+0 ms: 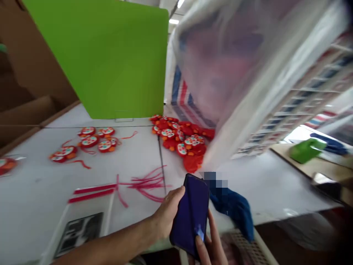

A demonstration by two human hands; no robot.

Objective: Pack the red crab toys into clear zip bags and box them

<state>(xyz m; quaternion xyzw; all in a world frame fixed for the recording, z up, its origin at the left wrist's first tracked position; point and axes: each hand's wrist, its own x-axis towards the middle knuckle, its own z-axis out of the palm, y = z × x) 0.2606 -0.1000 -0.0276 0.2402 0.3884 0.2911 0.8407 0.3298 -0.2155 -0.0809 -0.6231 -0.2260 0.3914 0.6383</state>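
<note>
Low in the middle, a smartphone (190, 217) in a dark case is tilted, its dark bluish screen facing me. My left hand (167, 213) grips its left edge, thumb along the side. At the lower right corner is my right hand (211, 244), its thumb over the bottom of the screen and fingers round the right edge. Just beyond the phone lie a bundle of pink-red cords (146, 184) and a dark blue cloth (237, 209). Farther back is a heap of red stuffed toys (179, 138) with dotted white ovals.
Several more of these toys (89, 141) lie on the white table (132, 147) at left. A zip bag (82, 217) with a black-and-white print lies in front. A green panel (110, 62) stands behind, a cardboard box (33, 73) at far left, and a plastic-draped crate (261, 92) at right.
</note>
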